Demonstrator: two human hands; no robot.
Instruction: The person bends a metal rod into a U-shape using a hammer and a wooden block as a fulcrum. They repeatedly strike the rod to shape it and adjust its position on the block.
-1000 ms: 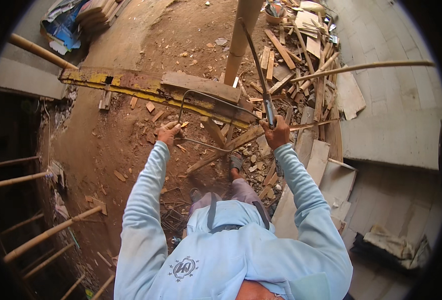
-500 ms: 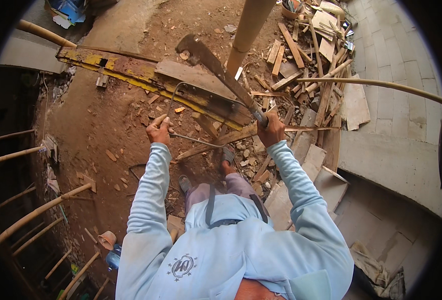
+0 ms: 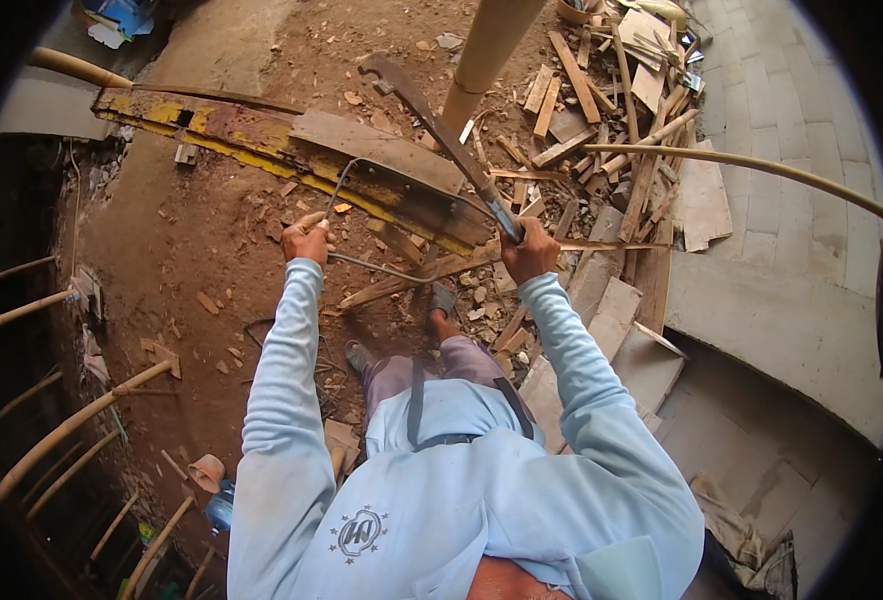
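Note:
My left hand (image 3: 307,240) is closed round a thin bent metal rod (image 3: 377,266). One length of the rod runs up from that hand, bends, and passes across the beam; another reaches right toward my foot. My right hand (image 3: 532,250) grips the handle of a long, rusty rebar bending wrench (image 3: 442,135), raised and slanting up to the left. Its far end has a notched, hooked head, and the lower handle is blue-grey. Behind the tool lies a yellow, rusted steel beam (image 3: 237,135). Whether rod and wrench touch cannot be made out.
Wood offcuts (image 3: 572,80) and rubble pile up at the right. An upright bamboo pole (image 3: 487,60) stands ahead. A thin bamboo stick (image 3: 752,165) juts across the right, beside grey blockwork (image 3: 762,90). More bamboo poles (image 3: 92,425) edge the dark drop at left.
The wrench has turned in my right hand, so its notched head shows more clearly. Both hands shift slightly left in the picture, along with the whole scene. The left keeps its hold on the rod.

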